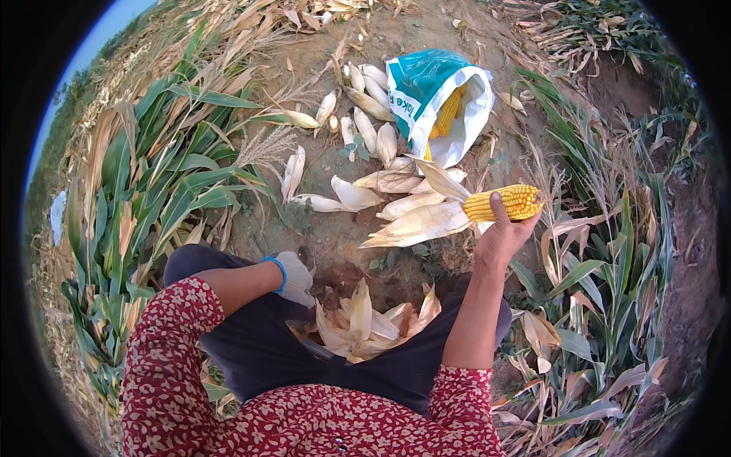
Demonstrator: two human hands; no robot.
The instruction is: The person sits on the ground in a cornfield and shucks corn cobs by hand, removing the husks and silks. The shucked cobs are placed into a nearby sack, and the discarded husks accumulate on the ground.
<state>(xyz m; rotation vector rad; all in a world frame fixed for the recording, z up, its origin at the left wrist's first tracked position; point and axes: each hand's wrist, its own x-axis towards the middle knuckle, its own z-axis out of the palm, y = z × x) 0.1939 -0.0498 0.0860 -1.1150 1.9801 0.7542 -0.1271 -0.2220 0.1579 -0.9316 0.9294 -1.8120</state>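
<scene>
My right hand [505, 235], bare, grips a yellow ear of corn [477, 207] with the thumb across its kernels. Pale dry husk leaves [425, 224] spread back from the ear's left end, peeled off the kernels. My left hand [297, 281] wears a whitish glove with a blue cuff and rests by my left leg; its fingers are mostly hidden. Between my legs lies a heap of stripped husks [365, 328]. Beyond the held ear, several unpeeled ears in husk [387, 181] lie on the soil.
A teal and white woven sack [428, 63] bearing writing lies on its side, mouth towards me, with yellow husked ears [448, 111] inside. Green and dry corn stalks [194, 154] lie along the left, and more stalks [611, 251] line the right. Bare soil [251, 228] shows between.
</scene>
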